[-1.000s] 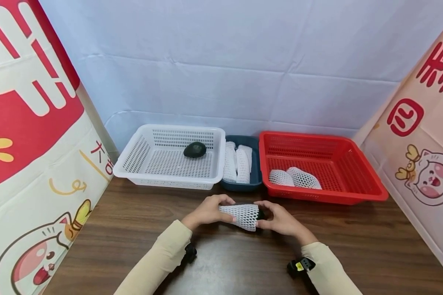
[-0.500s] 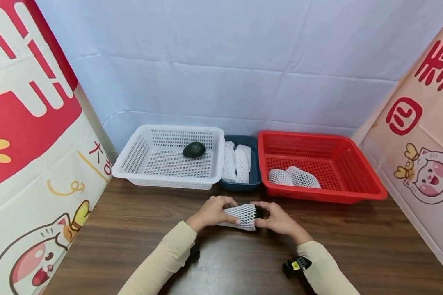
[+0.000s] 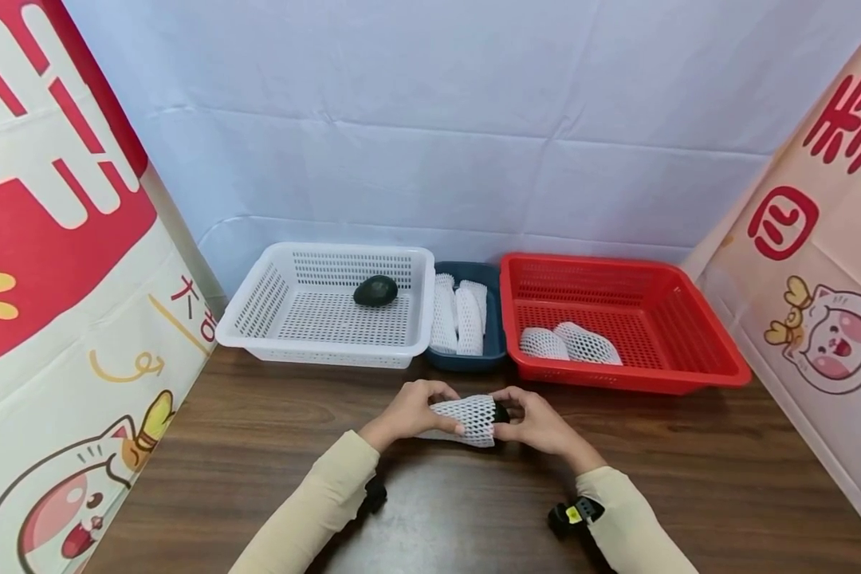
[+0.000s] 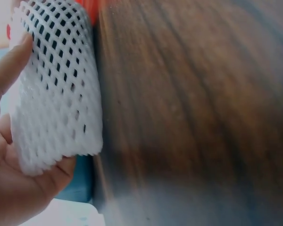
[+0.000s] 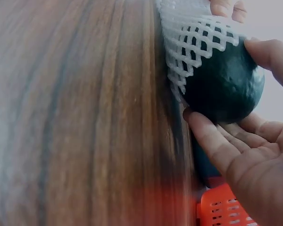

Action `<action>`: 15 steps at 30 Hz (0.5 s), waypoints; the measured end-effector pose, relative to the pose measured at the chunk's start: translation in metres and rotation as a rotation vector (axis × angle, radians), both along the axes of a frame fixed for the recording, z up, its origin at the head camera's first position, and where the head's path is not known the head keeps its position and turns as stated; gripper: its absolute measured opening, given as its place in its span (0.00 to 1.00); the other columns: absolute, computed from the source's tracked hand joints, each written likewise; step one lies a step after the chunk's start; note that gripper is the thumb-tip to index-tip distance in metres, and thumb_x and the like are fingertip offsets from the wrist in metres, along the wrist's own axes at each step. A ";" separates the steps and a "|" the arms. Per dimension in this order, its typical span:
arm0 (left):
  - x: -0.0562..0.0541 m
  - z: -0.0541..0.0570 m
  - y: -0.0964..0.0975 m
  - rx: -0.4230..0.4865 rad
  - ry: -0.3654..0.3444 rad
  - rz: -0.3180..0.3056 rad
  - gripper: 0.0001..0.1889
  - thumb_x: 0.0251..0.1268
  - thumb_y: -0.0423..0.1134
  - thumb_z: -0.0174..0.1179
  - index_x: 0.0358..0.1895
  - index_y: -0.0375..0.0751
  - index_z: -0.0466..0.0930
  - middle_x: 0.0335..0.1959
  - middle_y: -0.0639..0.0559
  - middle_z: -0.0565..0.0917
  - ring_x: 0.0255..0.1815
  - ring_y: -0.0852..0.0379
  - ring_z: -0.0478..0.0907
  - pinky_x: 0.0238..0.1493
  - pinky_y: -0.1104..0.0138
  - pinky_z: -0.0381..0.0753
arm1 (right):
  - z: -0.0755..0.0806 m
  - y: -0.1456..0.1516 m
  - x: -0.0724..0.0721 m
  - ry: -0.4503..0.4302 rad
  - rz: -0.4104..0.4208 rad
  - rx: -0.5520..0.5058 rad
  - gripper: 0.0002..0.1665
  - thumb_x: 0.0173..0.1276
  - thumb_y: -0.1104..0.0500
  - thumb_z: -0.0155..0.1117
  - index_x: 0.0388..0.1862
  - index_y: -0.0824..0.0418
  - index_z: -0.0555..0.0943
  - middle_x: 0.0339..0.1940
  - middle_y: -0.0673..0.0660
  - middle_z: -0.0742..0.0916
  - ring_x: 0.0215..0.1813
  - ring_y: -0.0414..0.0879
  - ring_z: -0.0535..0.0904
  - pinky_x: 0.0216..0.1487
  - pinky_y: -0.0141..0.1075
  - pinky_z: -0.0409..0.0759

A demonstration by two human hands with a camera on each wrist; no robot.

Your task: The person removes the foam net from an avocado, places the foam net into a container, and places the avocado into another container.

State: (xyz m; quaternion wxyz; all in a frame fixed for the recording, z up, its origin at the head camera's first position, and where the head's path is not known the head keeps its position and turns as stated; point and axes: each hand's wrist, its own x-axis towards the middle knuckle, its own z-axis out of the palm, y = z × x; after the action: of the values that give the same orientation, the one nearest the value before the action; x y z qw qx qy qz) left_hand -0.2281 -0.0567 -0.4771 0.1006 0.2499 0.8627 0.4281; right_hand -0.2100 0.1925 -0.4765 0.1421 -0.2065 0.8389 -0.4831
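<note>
A dark green avocado [image 5: 228,80] lies partly inside a white foam net sleeve [image 3: 473,418], its rounded end bare on the right. My left hand [image 3: 416,413] grips the sleeve, with the thumb on the near side and fingers behind. In the left wrist view the sleeve's loose end [image 4: 61,136] hangs past the palm. My right hand [image 3: 538,422] holds the avocado's bare end between thumb and fingers, fingertips close to the sleeve's stretched edge. Both hands are just above the brown table, in front of the baskets.
Behind stand a white basket [image 3: 330,351] with one avocado [image 3: 375,291], a dark blue bin [image 3: 459,363] with several foam net sleeves [image 3: 469,323], and a red basket [image 3: 689,319] with two net-covered pieces [image 3: 587,344]. Printed cloths hang at both sides.
My left hand has slid slightly right along the sleeve toward the avocado. The right hand still holds the bare end. The whole view has shifted a little.
</note>
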 end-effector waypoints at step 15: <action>0.000 -0.006 -0.005 0.065 0.006 -0.020 0.19 0.42 0.45 0.75 0.39 0.45 0.83 0.31 0.60 0.80 0.31 0.60 0.75 0.32 0.69 0.74 | 0.006 0.011 0.002 -0.028 0.007 0.010 0.32 0.53 0.54 0.73 0.55 0.66 0.76 0.47 0.59 0.80 0.47 0.52 0.76 0.43 0.39 0.78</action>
State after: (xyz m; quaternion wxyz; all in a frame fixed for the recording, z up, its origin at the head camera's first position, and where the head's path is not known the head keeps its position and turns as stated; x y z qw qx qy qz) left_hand -0.2279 -0.0619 -0.4830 0.0942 0.2628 0.8460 0.4542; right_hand -0.2076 0.2040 -0.4705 0.1564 -0.2018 0.8386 -0.4812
